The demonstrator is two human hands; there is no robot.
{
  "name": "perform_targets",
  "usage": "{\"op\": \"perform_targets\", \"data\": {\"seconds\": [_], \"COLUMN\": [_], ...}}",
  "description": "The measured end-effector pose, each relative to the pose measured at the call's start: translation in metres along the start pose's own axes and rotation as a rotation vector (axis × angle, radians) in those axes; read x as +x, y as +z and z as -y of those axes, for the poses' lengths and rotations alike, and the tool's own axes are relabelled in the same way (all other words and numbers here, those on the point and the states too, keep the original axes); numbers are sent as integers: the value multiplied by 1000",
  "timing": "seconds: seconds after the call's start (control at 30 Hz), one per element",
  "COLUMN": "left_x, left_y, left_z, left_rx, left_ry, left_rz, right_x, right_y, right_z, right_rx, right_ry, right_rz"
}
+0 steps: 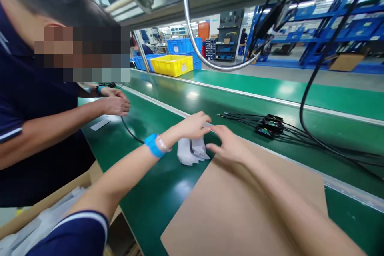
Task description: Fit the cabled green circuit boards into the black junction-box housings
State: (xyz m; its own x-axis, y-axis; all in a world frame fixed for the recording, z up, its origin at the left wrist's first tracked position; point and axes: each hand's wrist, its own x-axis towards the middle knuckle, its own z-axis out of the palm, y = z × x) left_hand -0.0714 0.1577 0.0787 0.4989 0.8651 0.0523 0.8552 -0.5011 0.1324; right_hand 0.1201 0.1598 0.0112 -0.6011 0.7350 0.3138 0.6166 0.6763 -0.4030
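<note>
My left hand (195,126), with a blue band at its wrist, is above the green bench. Its fingers are curled over the top of a white soft-wrapped bundle (187,153), which hides part of the grip. Something dark shows between the bundle's two white parts. Close by on the right is my right hand (228,144), its thumb and fingers apart, the fingertips almost meeting those of the left. Beneath my right forearm lies a flat brown cardboard sheet (240,204) on the bench.
Across the metal rail (168,108) lie black open boxes (271,125) with cables. At left a co-worker's hands (115,103) work near a black cable (127,128). A carton (96,172) of white-wrapped pieces stands at lower left. A metal hose (210,64) hangs overhead.
</note>
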Motion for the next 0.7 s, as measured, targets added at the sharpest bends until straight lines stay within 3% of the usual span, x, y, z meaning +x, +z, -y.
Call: {"op": "perform_targets", "data": {"seconds": [0.1,0.17,0.23,0.33,0.43,0.57,0.7], "left_x": [-89,-127,-149,-162,-165,-164,-145], "left_y": [22,41,54,63,64,73,81], "left_z": [20,28,31,22,-7,-48,-53], "left_rx": [-81,-133,-175,-205,-131,-138,-165], "left_ry": [-27,-57,-90,-141,-158,-90,-235], "left_rz": [-66,-124,-183,-270,-356,-185,-81], "right_x": [14,5,-17,-57,-79,-75,-70], "right_y": [35,35,20,-5,-10,4,-1], "right_z": [44,46,40,43,72,103,89], "right_rx": [134,199,246,251,178,84,71], "right_ry": [-58,4,103,216,202,127,185], "right_rz": [-7,-49,-105,-155,-148,-26,49]}}
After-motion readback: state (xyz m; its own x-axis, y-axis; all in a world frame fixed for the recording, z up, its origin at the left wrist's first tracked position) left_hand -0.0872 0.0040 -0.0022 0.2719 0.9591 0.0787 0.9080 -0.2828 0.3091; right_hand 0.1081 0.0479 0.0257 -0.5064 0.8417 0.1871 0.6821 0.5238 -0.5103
